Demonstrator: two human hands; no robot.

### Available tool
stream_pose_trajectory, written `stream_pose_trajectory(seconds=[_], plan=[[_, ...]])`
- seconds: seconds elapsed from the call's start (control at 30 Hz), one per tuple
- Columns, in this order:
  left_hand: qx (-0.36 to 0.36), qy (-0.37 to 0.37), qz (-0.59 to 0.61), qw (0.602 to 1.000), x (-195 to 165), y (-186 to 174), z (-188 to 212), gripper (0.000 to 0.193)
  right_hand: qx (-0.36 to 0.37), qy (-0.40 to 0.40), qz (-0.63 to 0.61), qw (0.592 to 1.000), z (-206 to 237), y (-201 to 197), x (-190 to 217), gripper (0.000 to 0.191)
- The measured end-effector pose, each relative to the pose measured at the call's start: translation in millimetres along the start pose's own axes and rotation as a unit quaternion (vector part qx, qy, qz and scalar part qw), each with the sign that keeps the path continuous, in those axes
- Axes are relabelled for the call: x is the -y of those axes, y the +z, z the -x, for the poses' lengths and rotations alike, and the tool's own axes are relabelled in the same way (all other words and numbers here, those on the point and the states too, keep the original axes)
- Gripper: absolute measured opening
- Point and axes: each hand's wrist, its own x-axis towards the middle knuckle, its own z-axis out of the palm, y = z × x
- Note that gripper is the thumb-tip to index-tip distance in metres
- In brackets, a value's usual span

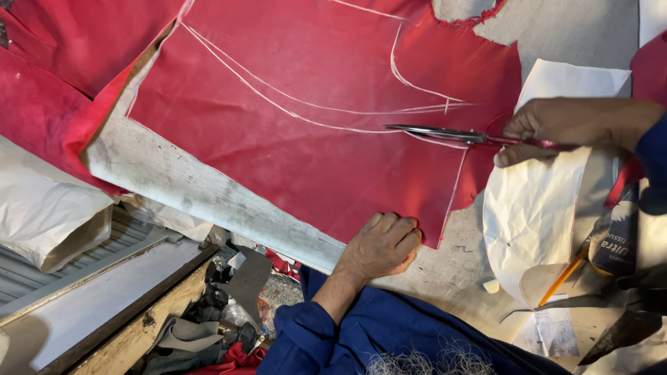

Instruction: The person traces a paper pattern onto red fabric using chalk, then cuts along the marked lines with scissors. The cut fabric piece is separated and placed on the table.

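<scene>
right hand (556,128) around scissors (445,133) handles

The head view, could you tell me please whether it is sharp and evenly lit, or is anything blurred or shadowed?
Head view: light is soft and even, no glare on the red fabric; chalk lines and scissors are sharp; the right hand and left hand are clear; the blue sleeve at the bottom edge is slightly soft.
</scene>
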Motion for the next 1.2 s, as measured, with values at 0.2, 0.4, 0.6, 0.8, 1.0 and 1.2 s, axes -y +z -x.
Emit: stream_pose_trajectory(seconds=[0.2, 0.4, 0.6, 0.8, 1.0, 1.2], plan=[[0.0, -0.001, 0.012, 1.0, 2.9, 0.7, 1.5, 0.024, 0.019, 0.02, 0.085, 0.996, -16.3, -36.9, 20.3, 0.043], [-0.006, 0.001, 0.018, 1.0, 4.2, 2.7, 2.2, 0.024, -0.001, 0.037, 0.13, 0.991, -17.1, -34.2, 23.1, 0.048], [-0.018, 0.0, 0.018, 1.0, 4.3, 3.3, 2.3, 0.021, -0.004, 0.019, 0.151, 0.988, -12.8, -28.7, 27.1, 0.045], [-0.013, 0.001, 0.019, 1.0, 4.4, 3.0, 2.2, 0.021, -0.025, 0.041, 0.104, 0.993, -6.9, -14.5, 63.1, 0.054], [-0.006, -0.006, 0.02, 1.0, 4.4, 2.3, 4.0, 0.02, -0.025, 0.002, 0.094, 0.995, -11.3, -7.3, 73.4, 0.05], [-0.024, 0.005, 0.011, 1.0, 5.9, 1.1, 5.6, 0.021, -0.021, 0.008, 0.113, 0.993, -13.4, 5.3, 70.1, 0.061]])
